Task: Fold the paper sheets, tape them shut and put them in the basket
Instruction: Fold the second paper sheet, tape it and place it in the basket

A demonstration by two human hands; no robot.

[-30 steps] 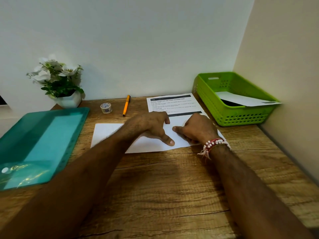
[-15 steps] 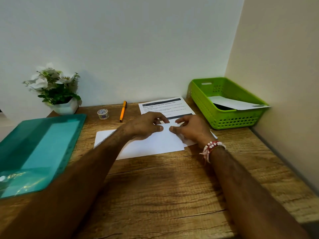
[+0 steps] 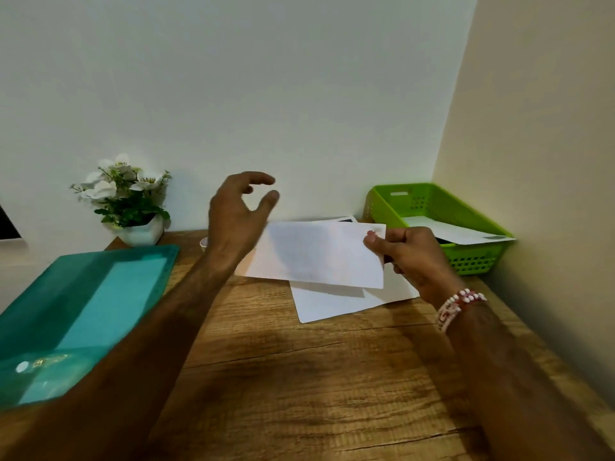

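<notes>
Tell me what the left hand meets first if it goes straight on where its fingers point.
Probably the plain white back wall: the left hand is raised, fingers aimed forward and slightly right, passing above the folded white paper sheet. Depth unclear.

Wooden table [image 3: 299, 377], teal folder [image 3: 83, 311] left, flower pot [image 3: 139, 232] behind it, white sheets [image 3: 332, 306] centre, green basket [image 3: 472, 257] right

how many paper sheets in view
3: a folded sheet in the right hand, a flat sheet on the table beneath, another sheet in the green basket. Others may be hidden.
</notes>
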